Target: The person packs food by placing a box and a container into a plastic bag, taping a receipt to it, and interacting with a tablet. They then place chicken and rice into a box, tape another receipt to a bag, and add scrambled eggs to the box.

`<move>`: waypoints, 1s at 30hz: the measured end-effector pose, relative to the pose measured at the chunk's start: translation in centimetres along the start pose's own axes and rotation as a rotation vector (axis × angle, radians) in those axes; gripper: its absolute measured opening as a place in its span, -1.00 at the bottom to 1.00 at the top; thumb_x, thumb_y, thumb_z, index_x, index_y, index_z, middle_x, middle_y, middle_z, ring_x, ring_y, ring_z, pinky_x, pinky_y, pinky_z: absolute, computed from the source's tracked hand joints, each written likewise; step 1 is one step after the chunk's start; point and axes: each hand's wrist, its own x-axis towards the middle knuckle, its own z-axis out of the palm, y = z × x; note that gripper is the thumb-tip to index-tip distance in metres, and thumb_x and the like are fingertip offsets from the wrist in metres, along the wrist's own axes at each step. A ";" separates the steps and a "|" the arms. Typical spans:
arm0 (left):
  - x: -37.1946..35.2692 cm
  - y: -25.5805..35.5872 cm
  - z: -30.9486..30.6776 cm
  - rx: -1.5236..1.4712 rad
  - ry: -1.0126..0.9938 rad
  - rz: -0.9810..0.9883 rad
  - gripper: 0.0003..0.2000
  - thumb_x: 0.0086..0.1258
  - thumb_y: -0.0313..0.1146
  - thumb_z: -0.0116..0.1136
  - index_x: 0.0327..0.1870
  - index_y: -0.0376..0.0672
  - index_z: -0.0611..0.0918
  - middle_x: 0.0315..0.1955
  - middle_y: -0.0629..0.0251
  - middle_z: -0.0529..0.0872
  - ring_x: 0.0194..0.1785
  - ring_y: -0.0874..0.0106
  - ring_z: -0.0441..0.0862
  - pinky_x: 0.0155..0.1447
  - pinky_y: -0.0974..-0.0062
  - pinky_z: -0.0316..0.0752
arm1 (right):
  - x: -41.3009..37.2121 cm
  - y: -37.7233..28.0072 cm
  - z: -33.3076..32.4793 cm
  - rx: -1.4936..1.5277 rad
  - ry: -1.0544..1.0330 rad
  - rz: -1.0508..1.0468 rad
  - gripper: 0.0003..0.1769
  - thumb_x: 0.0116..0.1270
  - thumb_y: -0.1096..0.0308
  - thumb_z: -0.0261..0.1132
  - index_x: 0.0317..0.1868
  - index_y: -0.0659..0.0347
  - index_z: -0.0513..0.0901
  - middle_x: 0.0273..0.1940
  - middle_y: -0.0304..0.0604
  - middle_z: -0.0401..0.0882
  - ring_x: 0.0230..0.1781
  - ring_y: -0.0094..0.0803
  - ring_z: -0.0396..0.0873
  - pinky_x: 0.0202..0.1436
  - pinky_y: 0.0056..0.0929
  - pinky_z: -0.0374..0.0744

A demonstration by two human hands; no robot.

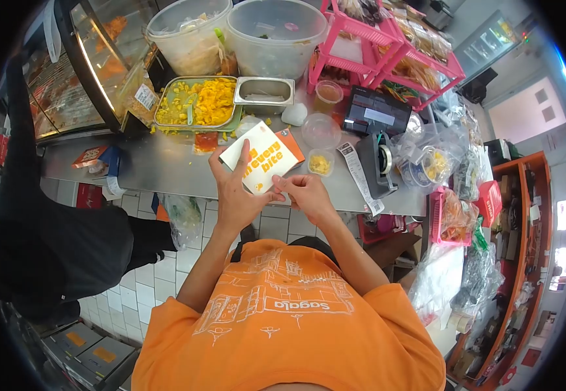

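My left hand [235,195] grips a small white food box [263,156] with orange and yellow lettering, its index finger stretched up along the printed face. At the box's near right corner, my right hand [310,197] has thumb and fingers pinched together on the edge, close to my left thumb. An orange panel [290,144] shows along the far right side of the box. The box is tilted over the front of the steel counter [146,173]. Just right of it stands a small clear tub [321,163] with yellow food.
Behind are a tray of yellow food [211,107], a steel pan [263,92] and large tubs [276,42]. To the right are a tape dispenser [382,169], a receipt [360,179], a dark tablet [377,112] and pink racks [355,49]. A person in dark clothes [68,241] stands left.
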 end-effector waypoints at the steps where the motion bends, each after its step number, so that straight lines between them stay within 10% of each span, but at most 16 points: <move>1: 0.3 0.3 -0.6 -0.037 -0.033 -0.030 0.18 -0.39 0.01 0.74 0.44 -0.22 0.42 0.26 0.02 0.18 0.34 0.07 0.35 0.36 0.22 0.43 | 0.0 0.0 0.1 -0.009 0.002 -0.003 -0.54 0.26 -0.03 0.51 -0.34 0.29 0.74 -0.62 -0.38 0.48 -0.68 -0.67 0.27 -0.59 -0.61 0.20; 4: 0.6 -0.5 -1.8 -0.210 -0.158 -0.147 0.11 -0.26 -0.02 0.72 0.44 -0.25 0.40 0.23 0.05 0.29 0.30 0.14 0.42 0.35 0.26 0.44 | 0.1 0.3 0.6 -0.210 0.021 -0.086 -0.55 0.26 -0.01 0.51 -0.33 0.30 0.73 -0.55 -0.36 0.56 -0.63 -0.64 0.37 -0.57 -0.56 0.32; 6: 0.3 -0.8 -1.9 -0.339 -0.265 -0.230 0.05 -0.14 -0.06 0.70 0.44 -0.28 0.39 0.22 0.05 0.37 0.28 0.18 0.47 0.35 0.28 0.44 | 0.6 1.5 2.0 -0.167 0.131 -0.576 -0.48 0.29 -0.07 0.38 -0.10 0.29 0.73 -0.39 -0.16 0.74 -0.46 -0.46 0.63 -0.41 -0.44 0.50; 8: -0.6 -0.4 -1.2 -1.218 -0.420 -0.571 -0.14 0.19 -0.09 0.53 0.45 -0.33 0.37 0.23 0.07 0.53 0.27 0.28 0.54 0.35 0.33 0.44 | 1.3 1.9 1.7 -0.266 0.130 -0.826 -0.48 0.30 -0.10 0.36 -0.09 0.26 0.73 -0.38 -0.12 0.75 -0.44 -0.31 0.66 -0.39 -0.35 0.53; 12: -1.7 -1.3 -1.7 -1.345 -0.421 -0.451 -0.23 0.36 -0.05 0.36 0.46 -0.35 0.35 0.28 0.10 0.54 0.30 0.29 0.53 0.38 0.34 0.38 | 2.4 4.6 -0.9 -0.817 0.307 -1.131 -0.47 0.34 -0.19 0.27 -0.16 0.17 0.74 -0.42 -0.07 0.70 -0.38 0.00 0.66 -0.31 -0.10 0.56; 14: -0.6 -2.2 0.3 -1.432 -0.564 -0.426 -0.26 0.41 -0.04 0.30 0.46 -0.36 0.35 0.30 0.11 0.55 0.31 0.29 0.53 0.39 0.35 0.36 | 1.3 5.7 -2.1 -0.807 0.385 -0.578 -0.50 0.38 -0.18 0.23 -0.26 0.14 0.71 -0.44 -0.06 0.67 -0.37 0.00 0.65 -0.30 -0.04 0.54; 17: 2.0 -5.0 3.9 -0.202 -0.216 0.037 -0.23 0.30 -0.01 0.38 0.51 -0.06 0.35 0.43 -0.14 0.28 0.39 0.02 0.39 0.46 0.21 0.24 | -2.5 10.2 -8.6 -0.677 0.757 -0.426 -0.66 0.44 0.06 0.24 -0.28 0.17 0.68 -0.45 0.00 0.66 -0.43 -0.08 0.65 -0.35 -0.16 0.54; 22: 1.1 -12.0 7.6 0.456 -0.261 0.345 -0.22 0.19 0.04 0.44 0.49 0.35 0.39 0.46 -0.27 0.09 0.51 -0.14 0.10 0.47 -0.02 0.15 | -18.0 18.4 -23.6 -0.652 1.510 -0.117 -0.77 0.47 0.25 0.20 -0.14 0.21 0.70 -0.37 -0.04 0.74 -0.37 -0.22 0.73 -0.22 -0.27 0.62; 27: -1.4 -0.8 8.4 0.194 -0.069 0.434 -0.34 0.33 -0.04 0.28 0.42 -0.14 0.46 0.39 -0.08 0.33 0.46 -0.04 0.21 0.45 -0.01 0.20 | -34.0 29.4 -37.1 -0.759 1.608 0.214 -0.72 0.37 0.46 0.11 -0.01 0.29 0.68 -0.22 0.05 0.76 -0.14 -0.04 0.74 0.03 -0.17 0.63; 29: -4.6 6.2 14.2 -0.160 -0.329 0.499 -0.54 0.28 -0.22 0.30 0.17 -0.25 0.60 0.10 0.04 0.62 0.21 0.03 0.51 0.36 0.11 0.30 | -35.8 32.9 -40.6 -1.005 1.421 0.453 -0.57 0.29 0.60 0.04 0.14 0.34 0.60 -0.01 0.15 0.71 0.06 0.04 0.66 0.25 -0.16 0.55; 30: -6.9 11.1 17.2 -0.184 -0.545 0.545 -0.57 0.23 -0.26 0.32 0.11 -0.21 0.62 0.10 0.08 0.62 0.18 0.07 0.53 0.32 0.17 0.31 | -35.7 33.0 -41.3 -1.028 1.544 0.236 -0.51 0.27 0.65 0.02 0.21 0.33 0.55 0.10 0.18 0.63 0.17 0.07 0.59 0.32 -0.15 0.49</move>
